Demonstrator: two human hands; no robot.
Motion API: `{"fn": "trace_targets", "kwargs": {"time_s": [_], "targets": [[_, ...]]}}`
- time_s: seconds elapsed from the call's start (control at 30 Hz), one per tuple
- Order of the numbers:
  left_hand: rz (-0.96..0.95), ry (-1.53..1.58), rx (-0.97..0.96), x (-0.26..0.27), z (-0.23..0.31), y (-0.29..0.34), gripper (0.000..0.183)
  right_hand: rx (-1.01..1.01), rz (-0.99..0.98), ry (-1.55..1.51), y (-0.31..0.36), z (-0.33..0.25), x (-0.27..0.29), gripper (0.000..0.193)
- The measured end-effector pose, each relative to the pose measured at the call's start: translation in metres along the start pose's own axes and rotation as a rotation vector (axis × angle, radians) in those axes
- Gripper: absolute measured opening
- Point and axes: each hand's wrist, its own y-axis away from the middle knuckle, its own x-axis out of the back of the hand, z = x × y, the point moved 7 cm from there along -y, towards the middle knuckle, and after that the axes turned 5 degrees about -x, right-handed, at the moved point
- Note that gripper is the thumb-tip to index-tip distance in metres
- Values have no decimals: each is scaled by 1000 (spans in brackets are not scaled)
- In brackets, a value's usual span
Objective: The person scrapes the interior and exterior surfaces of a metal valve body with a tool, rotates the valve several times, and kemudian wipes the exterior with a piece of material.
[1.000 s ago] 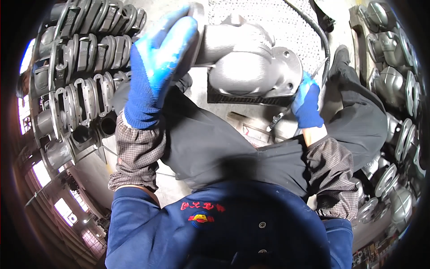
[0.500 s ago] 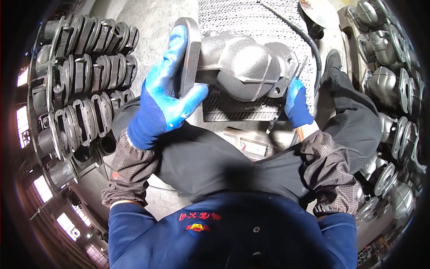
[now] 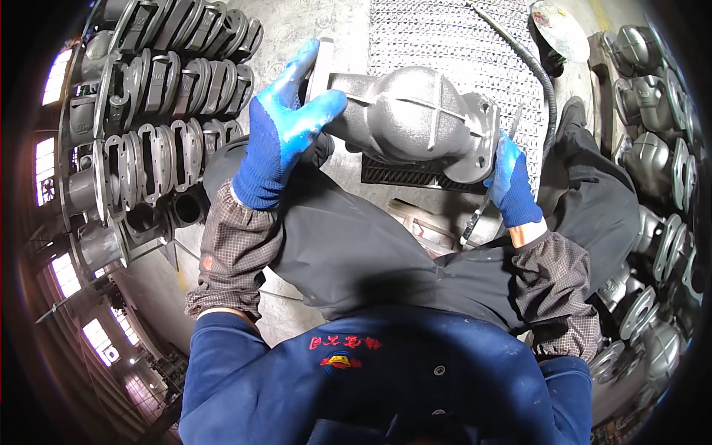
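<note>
Between my two hands, raised over my lap, sits the grey cast valve body (image 3: 415,119), a bulbous iron piece with a flange at each end and a raised cross on its dome. My left hand (image 3: 285,130), in a blue glove, is wrapped over the flat flange on its side, thumb across the neck and fingers along the plate edge. My right hand (image 3: 512,182), also gloved, is pressed around the lower rim of the round flange on the other side; it appears to pinch a thin rod-like tool too, though I cannot tell exactly how it is held. Both hands are closed firmly on the casting, neither slack.

Just beyond the hands lies a perforated metal mat (image 3: 445,44), with a dark hose (image 3: 545,96) curving along its right edge. Well out past my left hand stand rows of similar castings (image 3: 163,111) stacked on edge, and past my right hand another bank of rounded castings (image 3: 653,170).

I judge this to be a turning or inspecting hold. To do it well I would keep the weight shared evenly, grip on the flanges rather than the smooth dome, roll it slowly with the left hand leading, and keep fingers clear of the flange edges and of the grid plate (image 3: 404,172) below it.
</note>
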Motion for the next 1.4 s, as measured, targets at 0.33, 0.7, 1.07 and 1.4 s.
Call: {"fn": "trace_targets", "kwargs": {"time_s": [0.33, 0.7, 1.07, 1.4], "targets": [[-87, -214, -270, -3, -1, -23, 38, -406, -18, -535, -3, -37, -2, 34], [-40, -27, -39, -9, -7, -39, 64, -152, 116, -240, 0, -61, 14, 32], [-16, -123, 115, -2, -34, -35, 33, -124, 102, -267, 8, -76, 1, 24], [-140, -653, -599, 2, -23, -26, 36, -28, 1, -250, 6, -77, 10, 36]]}}
